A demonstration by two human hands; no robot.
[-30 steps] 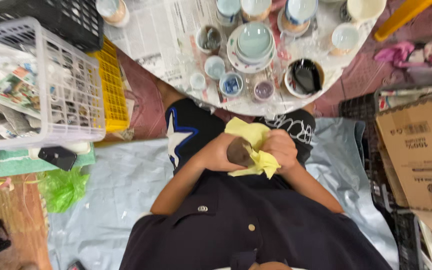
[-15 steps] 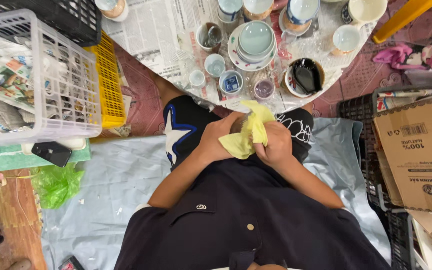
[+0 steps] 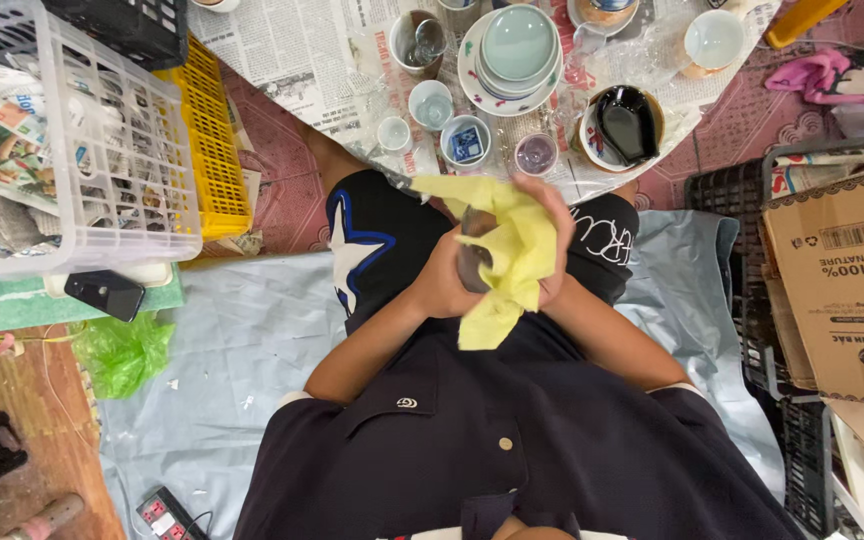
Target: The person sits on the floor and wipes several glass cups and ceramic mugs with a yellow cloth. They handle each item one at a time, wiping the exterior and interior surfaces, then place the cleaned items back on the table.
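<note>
Over the lap, the left hand (image 3: 444, 285) grips a small dark glass (image 3: 472, 262) while the right hand (image 3: 550, 225) clutches the yellow cloth (image 3: 512, 255) around it; a slack grip could drop it among the crockery on the newspaper (image 3: 292, 60).

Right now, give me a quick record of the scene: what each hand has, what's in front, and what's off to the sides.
left hand: grips a small dark glass, partly hidden
right hand: presses a yellow cloth around the glass
front: newspaper with cups, a bowl stack and a black spoon dish
left side: white basket, yellow crate, phone
right side: cardboard box
under person: blue sheet
</note>
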